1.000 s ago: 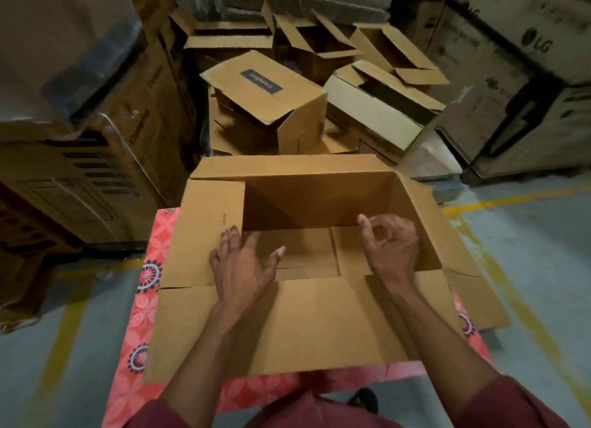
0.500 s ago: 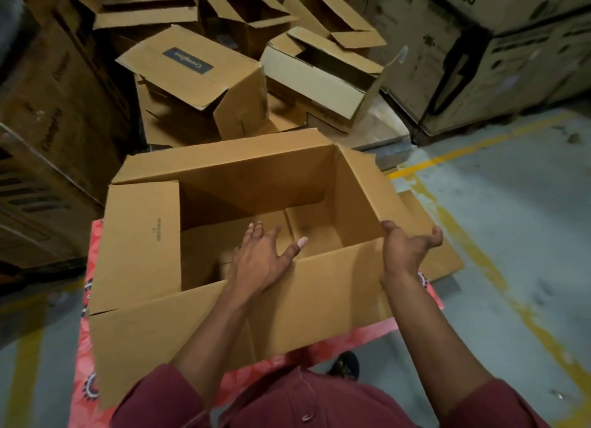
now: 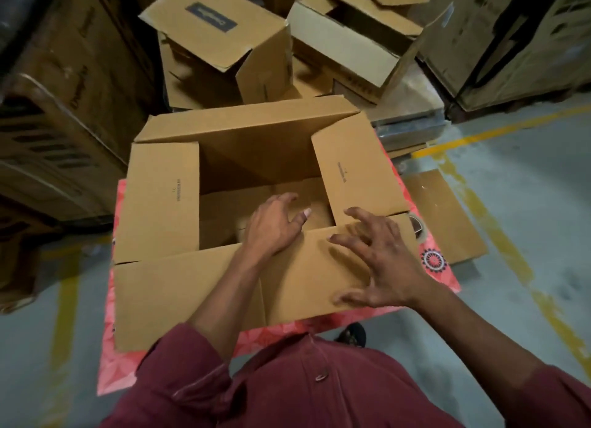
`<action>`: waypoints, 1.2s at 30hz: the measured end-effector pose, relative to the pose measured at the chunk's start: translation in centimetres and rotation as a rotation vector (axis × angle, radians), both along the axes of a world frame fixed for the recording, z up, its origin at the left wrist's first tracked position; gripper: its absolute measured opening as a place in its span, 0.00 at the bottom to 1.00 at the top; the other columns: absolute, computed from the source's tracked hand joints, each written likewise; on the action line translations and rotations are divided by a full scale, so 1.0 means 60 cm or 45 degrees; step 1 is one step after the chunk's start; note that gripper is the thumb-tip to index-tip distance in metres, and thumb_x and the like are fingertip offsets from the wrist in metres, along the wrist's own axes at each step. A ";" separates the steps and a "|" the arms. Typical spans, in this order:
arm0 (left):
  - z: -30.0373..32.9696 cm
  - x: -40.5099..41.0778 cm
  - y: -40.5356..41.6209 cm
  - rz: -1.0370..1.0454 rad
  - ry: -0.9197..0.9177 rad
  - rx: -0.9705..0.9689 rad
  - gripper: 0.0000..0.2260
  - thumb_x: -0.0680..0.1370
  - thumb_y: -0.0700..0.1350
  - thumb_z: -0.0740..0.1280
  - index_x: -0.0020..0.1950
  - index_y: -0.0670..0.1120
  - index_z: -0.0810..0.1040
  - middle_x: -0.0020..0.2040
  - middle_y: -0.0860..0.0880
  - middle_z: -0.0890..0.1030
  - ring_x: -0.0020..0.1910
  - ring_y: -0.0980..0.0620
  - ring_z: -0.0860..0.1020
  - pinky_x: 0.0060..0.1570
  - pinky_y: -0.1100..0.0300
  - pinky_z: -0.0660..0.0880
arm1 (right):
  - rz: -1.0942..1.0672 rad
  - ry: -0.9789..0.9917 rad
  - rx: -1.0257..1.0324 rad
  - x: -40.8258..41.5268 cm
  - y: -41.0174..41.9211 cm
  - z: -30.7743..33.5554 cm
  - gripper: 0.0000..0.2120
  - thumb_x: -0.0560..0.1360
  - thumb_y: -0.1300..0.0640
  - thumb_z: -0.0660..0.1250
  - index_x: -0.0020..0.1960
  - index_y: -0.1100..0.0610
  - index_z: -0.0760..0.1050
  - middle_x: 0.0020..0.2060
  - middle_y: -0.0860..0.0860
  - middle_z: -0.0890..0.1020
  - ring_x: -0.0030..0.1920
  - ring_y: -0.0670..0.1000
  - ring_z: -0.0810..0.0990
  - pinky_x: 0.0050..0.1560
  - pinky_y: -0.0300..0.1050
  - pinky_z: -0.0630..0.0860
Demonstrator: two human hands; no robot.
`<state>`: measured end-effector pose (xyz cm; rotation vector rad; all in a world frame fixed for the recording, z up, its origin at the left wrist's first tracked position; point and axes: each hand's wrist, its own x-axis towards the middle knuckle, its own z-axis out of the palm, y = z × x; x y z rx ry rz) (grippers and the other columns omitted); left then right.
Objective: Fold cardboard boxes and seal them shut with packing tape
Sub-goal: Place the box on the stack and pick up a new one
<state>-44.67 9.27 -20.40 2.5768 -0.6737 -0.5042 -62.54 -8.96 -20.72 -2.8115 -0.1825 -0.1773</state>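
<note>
A large brown cardboard box stands open on a red patterned table. Its left and right flaps are folded in over the opening, while the near flap slopes toward me. My left hand reaches over the near flap's edge into the box, fingers relaxed. My right hand hovers with spread fingers over the near flap's right part, at most touching it. A roll of packing tape peeks out by the box's right near corner.
Several folded, open-topped cardboard boxes lie piled behind the table. Big printed cartons stand at the left and at the back right. A flat cardboard sheet lies on the grey floor at the right, beside yellow floor lines.
The right flap, standing out before, now lies folded in over the opening. My right hand has left the box's right corner and come over the near flap.
</note>
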 end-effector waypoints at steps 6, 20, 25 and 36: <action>0.026 -0.012 0.009 -0.022 0.052 -0.064 0.26 0.82 0.63 0.65 0.78 0.55 0.71 0.77 0.48 0.73 0.73 0.46 0.73 0.69 0.45 0.72 | 0.178 0.574 -0.500 0.016 0.005 0.045 0.63 0.59 0.20 0.66 0.82 0.38 0.36 0.83 0.57 0.39 0.82 0.63 0.40 0.80 0.66 0.42; 0.259 0.038 0.013 -0.427 0.155 -0.110 0.37 0.72 0.72 0.71 0.76 0.57 0.72 0.69 0.55 0.79 0.64 0.56 0.78 0.62 0.53 0.78 | 0.013 0.667 0.145 0.211 -0.065 0.275 0.07 0.78 0.41 0.70 0.53 0.39 0.84 0.45 0.41 0.86 0.46 0.44 0.83 0.47 0.48 0.80; 0.202 0.085 0.073 -0.172 -0.115 -0.064 0.19 0.80 0.64 0.68 0.65 0.56 0.80 0.59 0.55 0.82 0.55 0.53 0.80 0.44 0.57 0.75 | -0.038 0.362 -0.038 0.259 -0.049 0.211 0.19 0.78 0.36 0.68 0.67 0.41 0.78 0.59 0.42 0.82 0.59 0.50 0.79 0.53 0.51 0.76; 0.091 0.056 0.115 0.008 -0.194 -0.171 0.27 0.79 0.64 0.69 0.77 0.61 0.71 0.75 0.57 0.74 0.75 0.54 0.68 0.75 0.41 0.66 | 0.124 0.825 0.469 0.331 -0.076 0.124 0.10 0.75 0.49 0.77 0.56 0.45 0.87 0.49 0.42 0.87 0.52 0.47 0.85 0.59 0.56 0.81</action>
